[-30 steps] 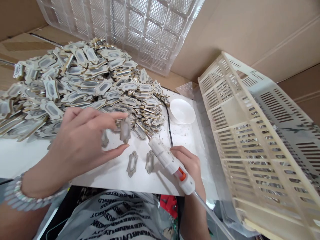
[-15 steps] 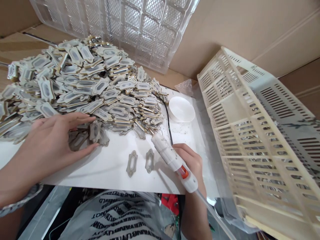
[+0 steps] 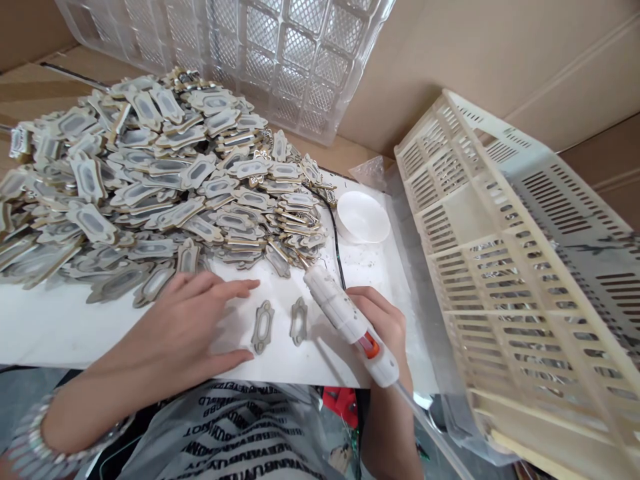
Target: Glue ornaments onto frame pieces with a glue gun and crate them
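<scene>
we note the right hand (image 3: 383, 320) gripping a glue gun (image 3: 350, 320); left hand (image 3: 193, 327) open, flat; the crate (image 3: 525, 267) contents unclear.

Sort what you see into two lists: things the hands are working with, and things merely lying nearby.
In use: glue gun in right hand; two frame pieces by left hand; pile of frame pieces.

Lying about: white dish; plastic crate; clear tray.
</scene>
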`<state>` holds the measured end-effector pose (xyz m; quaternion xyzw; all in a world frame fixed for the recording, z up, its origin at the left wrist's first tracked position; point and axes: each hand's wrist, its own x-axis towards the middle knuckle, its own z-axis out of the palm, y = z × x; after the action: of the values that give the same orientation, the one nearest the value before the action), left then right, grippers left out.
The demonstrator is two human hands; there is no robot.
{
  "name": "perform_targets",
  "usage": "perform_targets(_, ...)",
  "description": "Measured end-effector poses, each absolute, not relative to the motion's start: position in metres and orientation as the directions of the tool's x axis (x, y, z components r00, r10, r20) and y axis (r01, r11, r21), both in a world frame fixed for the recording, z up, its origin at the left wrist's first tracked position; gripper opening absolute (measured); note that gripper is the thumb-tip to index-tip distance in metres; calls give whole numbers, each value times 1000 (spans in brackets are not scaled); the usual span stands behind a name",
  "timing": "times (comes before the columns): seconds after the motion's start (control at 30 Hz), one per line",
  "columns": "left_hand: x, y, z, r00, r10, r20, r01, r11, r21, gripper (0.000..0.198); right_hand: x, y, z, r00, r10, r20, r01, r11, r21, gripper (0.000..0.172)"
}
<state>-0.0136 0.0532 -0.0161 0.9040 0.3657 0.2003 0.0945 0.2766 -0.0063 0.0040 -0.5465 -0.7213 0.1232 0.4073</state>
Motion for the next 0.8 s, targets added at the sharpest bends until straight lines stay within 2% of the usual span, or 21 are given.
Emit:
perform_targets(0.1,-4,48,-23,690,677,256,589,-731,344,64,277,-7,4,-64,895,442,693,359,-625,19)
perform_targets(0.3,7,45,-23,726,659,196,547,-727,414,52,278,-8,3,-75,894,441,690,366,-625,16)
perform_targets(0.43,12,51,-15,687,670,283,566,-737,371,50,278,-8,2,-77,897,435,672,369,-642,17)
perform_targets(0.63,15,68,9,557,654,512,611,-740,281,42,278,-9,4,-120,898,423,625,399,-670,15)
perform_targets(0.8,22,72,18,535,631,562,618,-746,249,34,276,-10,4,-130,902,412,618,399,-678,13)
